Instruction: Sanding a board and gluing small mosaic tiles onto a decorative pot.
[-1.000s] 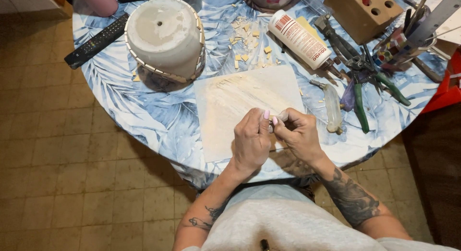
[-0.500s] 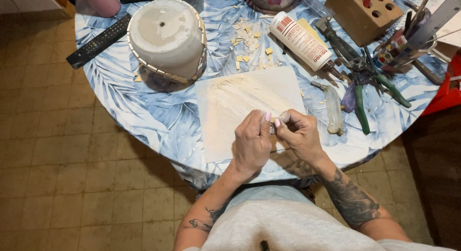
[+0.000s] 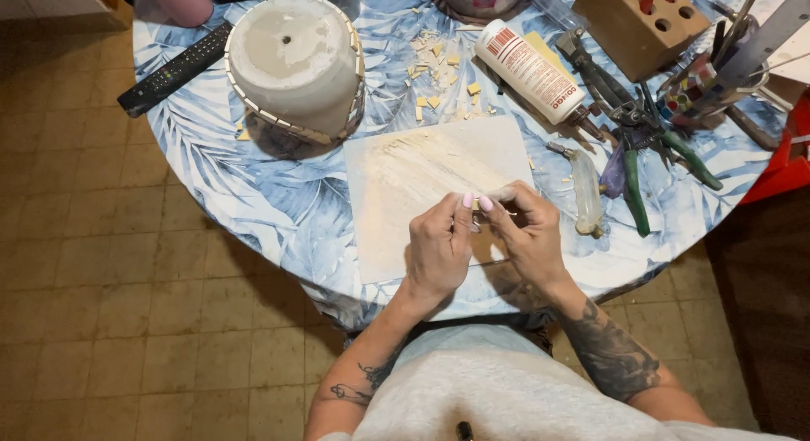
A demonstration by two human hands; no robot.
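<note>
My left hand [image 3: 439,251] and my right hand [image 3: 527,234] meet fingertip to fingertip over the near edge of a square white board [image 3: 422,183] smeared with pale adhesive. Between the fingertips they pinch a small pale piece [image 3: 478,206], mostly hidden by the fingers. Behind the board lie several small tan tile chips [image 3: 434,70]. An upturned white pot [image 3: 291,61] with a row of small tiles along its rim stands at the back left.
The round table [image 3: 245,200] has a blue leaf-print cloth. On it lie a white glue bottle [image 3: 527,70], green-handled pliers [image 3: 645,158], a clear tube [image 3: 586,192], a black remote [image 3: 173,70] and a wooden block with holes [image 3: 637,19]. Tan tiled floor lies to the left.
Both hands stay together at the board's near edge; the fingers have shifted slightly around the small piece. Nothing else has moved.
</note>
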